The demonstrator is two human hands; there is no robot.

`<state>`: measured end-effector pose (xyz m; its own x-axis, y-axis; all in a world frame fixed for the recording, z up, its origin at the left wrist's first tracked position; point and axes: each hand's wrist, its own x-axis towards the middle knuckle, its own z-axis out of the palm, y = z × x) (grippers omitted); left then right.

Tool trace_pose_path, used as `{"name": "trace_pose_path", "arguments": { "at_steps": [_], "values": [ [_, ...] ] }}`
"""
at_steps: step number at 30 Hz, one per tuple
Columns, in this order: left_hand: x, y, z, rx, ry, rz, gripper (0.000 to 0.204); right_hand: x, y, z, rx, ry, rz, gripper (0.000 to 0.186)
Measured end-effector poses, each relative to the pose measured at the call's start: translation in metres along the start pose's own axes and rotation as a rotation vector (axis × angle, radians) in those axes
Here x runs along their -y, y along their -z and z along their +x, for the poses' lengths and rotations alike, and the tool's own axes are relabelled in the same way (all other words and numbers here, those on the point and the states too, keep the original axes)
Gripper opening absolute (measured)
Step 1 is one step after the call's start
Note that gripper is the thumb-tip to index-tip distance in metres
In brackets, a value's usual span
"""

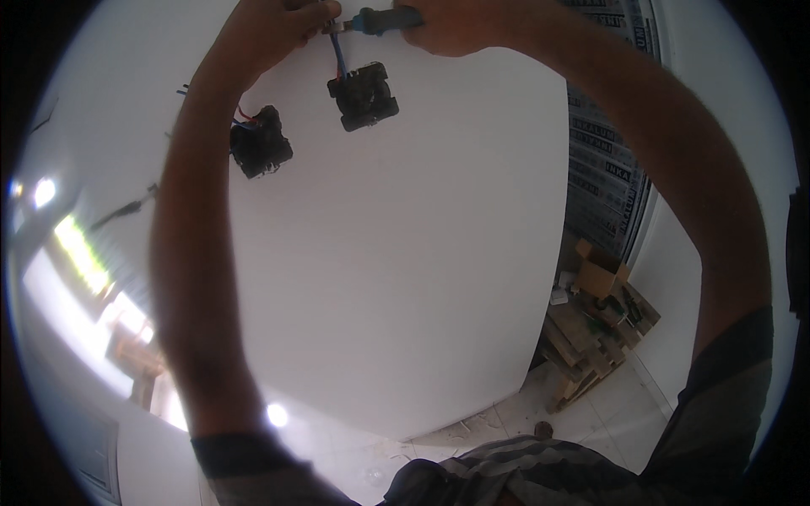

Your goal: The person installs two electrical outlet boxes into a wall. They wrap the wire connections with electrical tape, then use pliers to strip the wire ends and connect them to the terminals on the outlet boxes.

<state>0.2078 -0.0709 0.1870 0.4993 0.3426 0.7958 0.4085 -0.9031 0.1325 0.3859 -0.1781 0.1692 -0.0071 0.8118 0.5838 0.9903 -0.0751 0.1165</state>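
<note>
At the top of the head view my left hand point(283, 25) pinches blue wires point(338, 55) rising from a black square electrical fitting point(363, 97) against the white wall point(405, 253). My right hand point(451, 21) is closed on a blue-handled hand tool point(380, 21), probably pliers or a cutter, whose metal end meets the wires by my left fingers. A second black fitting point(261, 143) with red and blue wires hangs to the left, beside my left forearm. The tops of both hands are cut off by the picture's edge.
At the right stands a frame covered in printed film point(603, 160). Below it, a wooden pallet point(578, 354) holds an open cardboard box point(601, 270) and tools point(629, 308). Tiled floor point(506, 422) with scraps runs along the wall. Bright openings point(84, 253) show at the left.
</note>
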Motion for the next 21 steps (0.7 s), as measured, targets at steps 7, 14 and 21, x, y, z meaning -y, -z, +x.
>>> {"name": "trace_pose_path", "arguments": {
  "at_steps": [7, 14, 21],
  "values": [
    [-0.002, -0.001, -0.002, -0.002, 0.037, 0.024, 0.024, -0.015, -0.027, 0.024, 0.020, -0.048, -0.127, 0.033],
    [0.042, -0.022, 0.020, -0.125, -0.240, 0.071, 0.040, -0.028, -0.020, 0.021, -0.157, 0.048, -0.350, 0.037],
    [0.052, -0.008, 0.030, -0.055, -0.152, -0.004, 0.037, -0.025, -0.015, 0.024, -0.052, -0.011, -0.211, 0.028]
  ]
}}
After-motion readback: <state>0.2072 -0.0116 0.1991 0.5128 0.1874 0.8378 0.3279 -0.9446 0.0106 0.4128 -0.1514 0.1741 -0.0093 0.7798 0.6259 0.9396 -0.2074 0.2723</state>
